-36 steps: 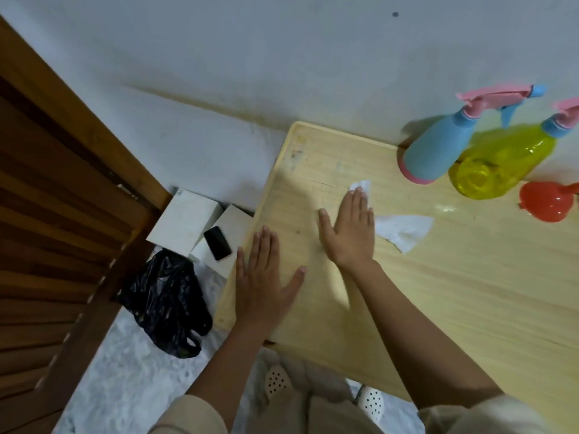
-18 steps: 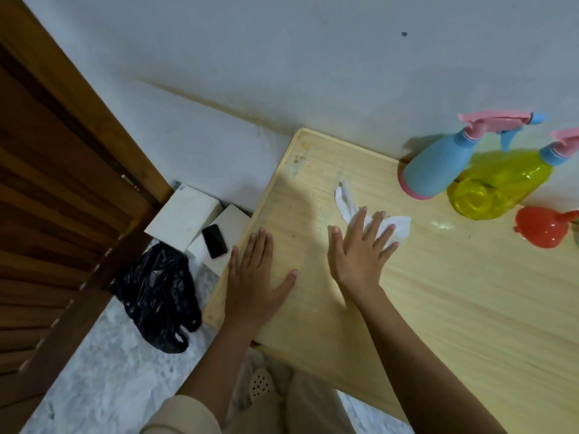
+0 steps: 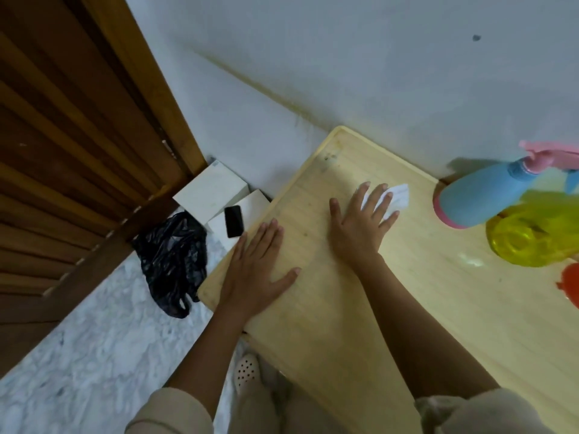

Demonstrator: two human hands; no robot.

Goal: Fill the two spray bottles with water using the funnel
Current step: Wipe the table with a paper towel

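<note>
Up at the right edge of the frame, the two spray bottles stand side by side on the pale wooden table (image 3: 344,324), close to the white wall. The blue spray bottle (image 3: 479,198) is opaque, with a pink base ring and a pink trigger head that runs out of the frame; its level cannot be told. Just below and right of it, touching or nearly so, the yellow spray bottle (image 3: 532,236) is translucent and blurred, its top cut off by the frame edge. A sliver of the red funnel (image 3: 571,283) shows at the right edge beneath the yellow bottle. The right hand (image 3: 360,227), in the upper middle, lies flat with fingers spread, pressing a white tissue (image 3: 398,195) against the tabletop; it grips nothing. The left hand (image 3: 253,270), centre of the frame, rests open and palm down near the table's left edge, holding nothing. On the floor at centre left lie white boxes (image 3: 210,192) with a black phone (image 3: 234,221) on one, and a black plastic bag (image 3: 172,258) beside a wooden door (image 3: 78,151).
</note>
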